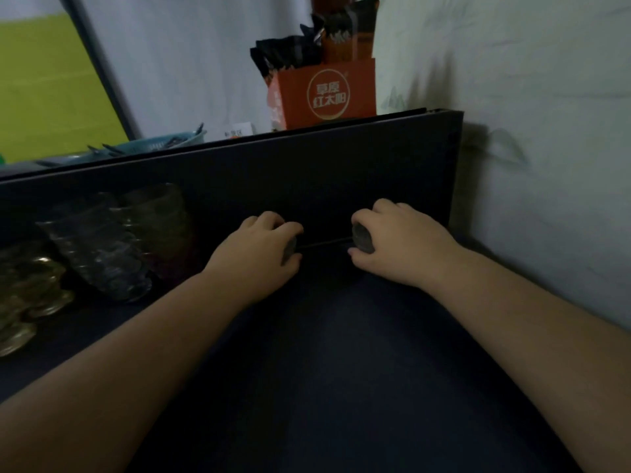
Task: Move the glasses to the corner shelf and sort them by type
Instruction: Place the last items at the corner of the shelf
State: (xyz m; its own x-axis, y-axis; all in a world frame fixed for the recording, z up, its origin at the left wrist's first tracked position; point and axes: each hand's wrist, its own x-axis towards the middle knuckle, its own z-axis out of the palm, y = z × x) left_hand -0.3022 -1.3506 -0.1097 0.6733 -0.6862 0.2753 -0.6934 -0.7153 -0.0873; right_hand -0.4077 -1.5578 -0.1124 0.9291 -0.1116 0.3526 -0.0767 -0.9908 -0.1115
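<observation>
On the dark shelf [341, 353], each hand, left [263, 254] and right [399, 244], grips a dark glass [362, 237].

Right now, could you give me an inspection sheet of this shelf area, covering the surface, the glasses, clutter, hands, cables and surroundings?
Surface: dark shelf, dim, backed by a dark panel.
Job's things: clear ribbed glasses, lying tilted at left; gold-tinted glasses at far left; a small dark glass in each hand, mostly hidden.
Clutter: nothing seen on the shelf.
Hands: left hand and right hand each grip a dark glass, fingers curled.
Cables: nothing seen.
Surroundings: orange cardboard box with dark packets, teal plastic basket behind the panel; white wall at right.
</observation>
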